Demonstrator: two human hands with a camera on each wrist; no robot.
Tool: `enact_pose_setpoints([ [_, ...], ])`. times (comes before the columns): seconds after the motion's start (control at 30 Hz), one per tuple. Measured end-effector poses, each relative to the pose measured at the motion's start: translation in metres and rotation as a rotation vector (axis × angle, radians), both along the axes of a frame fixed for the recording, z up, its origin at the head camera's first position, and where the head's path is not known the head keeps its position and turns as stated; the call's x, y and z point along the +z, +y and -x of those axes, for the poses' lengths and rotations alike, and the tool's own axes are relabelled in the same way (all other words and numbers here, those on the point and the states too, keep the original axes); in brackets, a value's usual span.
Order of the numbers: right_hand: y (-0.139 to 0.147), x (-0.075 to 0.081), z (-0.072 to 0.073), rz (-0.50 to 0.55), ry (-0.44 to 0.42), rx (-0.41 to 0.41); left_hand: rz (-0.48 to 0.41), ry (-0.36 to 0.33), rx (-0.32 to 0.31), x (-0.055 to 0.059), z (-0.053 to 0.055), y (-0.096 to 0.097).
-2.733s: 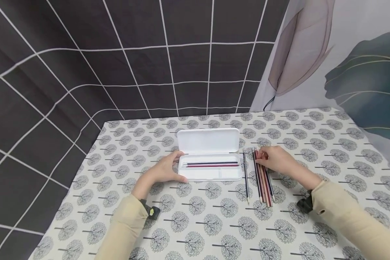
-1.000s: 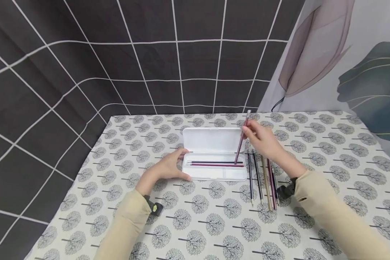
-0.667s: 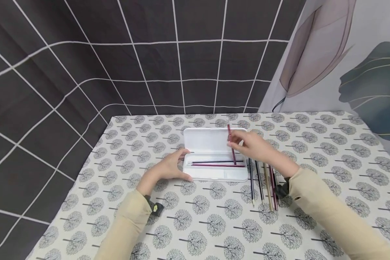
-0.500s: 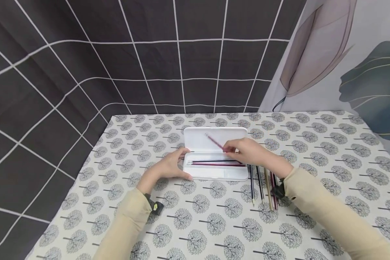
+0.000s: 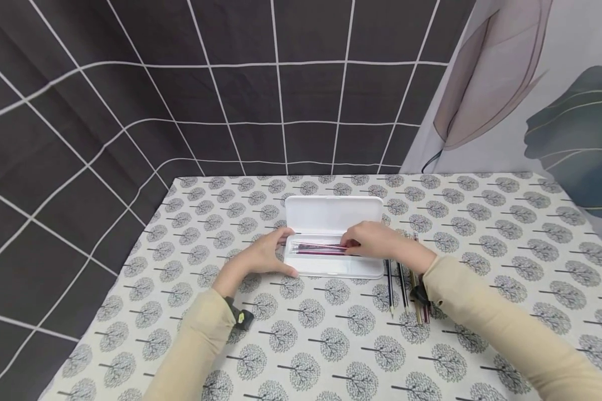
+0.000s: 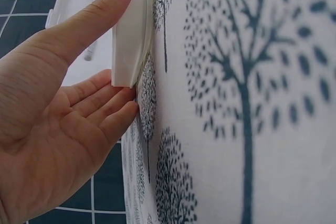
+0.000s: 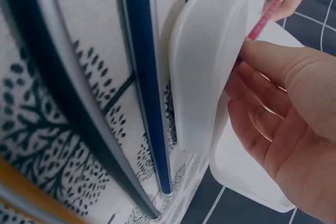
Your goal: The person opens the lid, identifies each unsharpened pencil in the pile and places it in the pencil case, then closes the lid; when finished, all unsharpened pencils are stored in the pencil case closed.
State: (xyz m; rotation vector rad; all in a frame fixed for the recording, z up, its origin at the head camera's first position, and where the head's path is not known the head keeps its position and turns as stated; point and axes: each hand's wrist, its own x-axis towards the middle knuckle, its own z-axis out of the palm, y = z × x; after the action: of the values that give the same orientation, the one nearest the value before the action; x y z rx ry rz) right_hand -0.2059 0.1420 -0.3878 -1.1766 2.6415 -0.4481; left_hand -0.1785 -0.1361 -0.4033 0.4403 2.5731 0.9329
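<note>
A white pencil case (image 5: 333, 214) stands on the table with its lid raised at the back. My left hand (image 5: 262, 256) holds its left end, thumb at the front edge and fingers at the back. With thumb and fingertips my right hand (image 5: 375, 239) pinches a red pencil (image 7: 265, 17), low over the tray. The pencil lies lengthwise, its eraser end towards the left. Beneath it in the tray are a dark pencil and another red pencil (image 5: 317, 253), both partly covered by my right hand.
To the right of the case, several pencils lie side by side, including a dark blue pencil (image 5: 390, 289) and a gold pencil (image 7: 37, 195); my right wrist hides part of them. The tablecloth (image 5: 301, 345) has a tree print. A dark checked curtain (image 5: 241, 94) hangs behind.
My right hand has taken a red pencil from the row, carried it left to the case, tipped it from steep to flat and lowered it into the tray. My left hand stays on the case.
</note>
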Motion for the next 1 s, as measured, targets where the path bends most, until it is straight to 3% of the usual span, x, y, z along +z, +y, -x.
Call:
enact_pose_setpoints([
  [0.33,0.019,-0.009,0.001,0.077,-0.012,0.003,0.000,-0.001,0.003,0.000,0.000,0.001],
  [0.5,0.037,-0.005,-0.005,0.132,0.001,-0.019,-0.001,-0.008,0.013,-0.002,0.001,-0.001],
  [0.7,0.068,-0.002,-0.016,0.219,-0.004,-0.109,-0.004,-0.006,0.010,-0.002,0.000,0.000],
  [0.83,0.089,-0.001,-0.023,0.270,-0.012,-0.218,-0.005,0.001,0.001,-0.001,0.000,0.001],
  [1.0,0.108,-0.003,-0.031,0.264,-0.024,-0.357,-0.006,0.006,0.001,-0.001,0.000,0.002],
])
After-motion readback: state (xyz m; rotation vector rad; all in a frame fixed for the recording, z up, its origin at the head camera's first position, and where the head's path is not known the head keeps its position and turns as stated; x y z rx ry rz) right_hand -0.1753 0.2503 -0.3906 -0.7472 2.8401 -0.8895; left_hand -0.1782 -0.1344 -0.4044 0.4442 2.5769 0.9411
